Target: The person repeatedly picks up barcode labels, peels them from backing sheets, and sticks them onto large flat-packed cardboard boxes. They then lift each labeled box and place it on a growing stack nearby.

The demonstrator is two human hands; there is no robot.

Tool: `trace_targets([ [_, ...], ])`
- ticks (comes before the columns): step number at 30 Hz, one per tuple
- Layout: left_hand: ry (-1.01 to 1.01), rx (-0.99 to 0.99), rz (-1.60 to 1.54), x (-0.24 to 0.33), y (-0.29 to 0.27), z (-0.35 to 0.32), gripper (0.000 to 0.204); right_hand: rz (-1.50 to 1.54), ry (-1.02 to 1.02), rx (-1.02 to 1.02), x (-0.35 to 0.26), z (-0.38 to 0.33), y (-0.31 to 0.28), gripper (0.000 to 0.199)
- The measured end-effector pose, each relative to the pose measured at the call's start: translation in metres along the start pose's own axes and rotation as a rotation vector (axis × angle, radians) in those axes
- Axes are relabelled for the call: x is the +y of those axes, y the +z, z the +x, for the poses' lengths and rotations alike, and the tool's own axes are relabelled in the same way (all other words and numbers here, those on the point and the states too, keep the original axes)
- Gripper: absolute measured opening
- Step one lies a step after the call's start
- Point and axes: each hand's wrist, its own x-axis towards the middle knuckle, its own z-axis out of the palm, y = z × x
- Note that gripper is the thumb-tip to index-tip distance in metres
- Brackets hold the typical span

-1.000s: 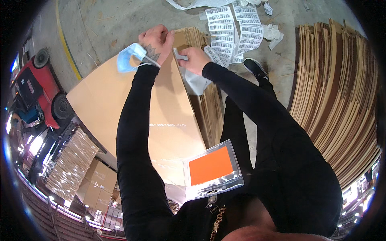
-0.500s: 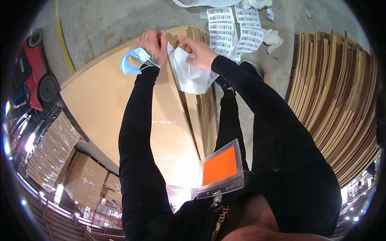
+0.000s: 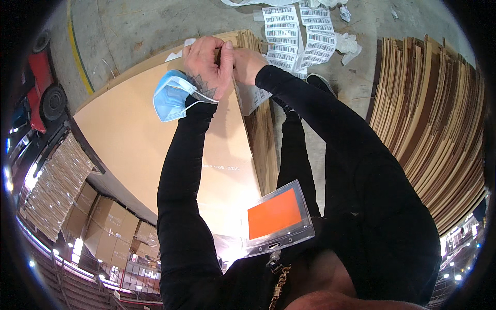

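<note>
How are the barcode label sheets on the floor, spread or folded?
Spread: the barcode label sheets lie side by side on the concrete floor, printed faces up.

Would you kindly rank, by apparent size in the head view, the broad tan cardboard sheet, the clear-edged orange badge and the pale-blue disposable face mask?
1. Broad tan cardboard sheet
2. Clear-edged orange badge, perhaps enlarged by nearness
3. Pale-blue face mask

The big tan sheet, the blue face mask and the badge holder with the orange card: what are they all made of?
Big tan sheet: looks like cardboard, smooth and plain brown with pale print.
Blue face mask: probably soft, matte nonwoven fabric; it's creased, with thin white loops.
Badge holder: seems clear, glossy plastic, being see-through with shiny edges.
</note>
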Motion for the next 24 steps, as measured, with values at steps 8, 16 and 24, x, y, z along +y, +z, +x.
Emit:
trace_targets([
  [8, -0.001, 0.076, -0.002, -0.008, 0.040, -0.013, 0.017, -0.004, -0.003, -0.156, 0.024, 0.007, 0.010, 0.020],
  [16, -0.034, 0.059, 0.025, -0.037, 0.062, -0.033, 0.017, 1.196, 0.653, -0.518, 0.022, -0.007, -0.028, 0.045],
  [24, 0.022, 0.088, 0.131, -0.059, 0.080, -0.046, 0.018, 0.549, 0.147, -0.031, 0.065, -0.054, -0.029, 0.046],
])
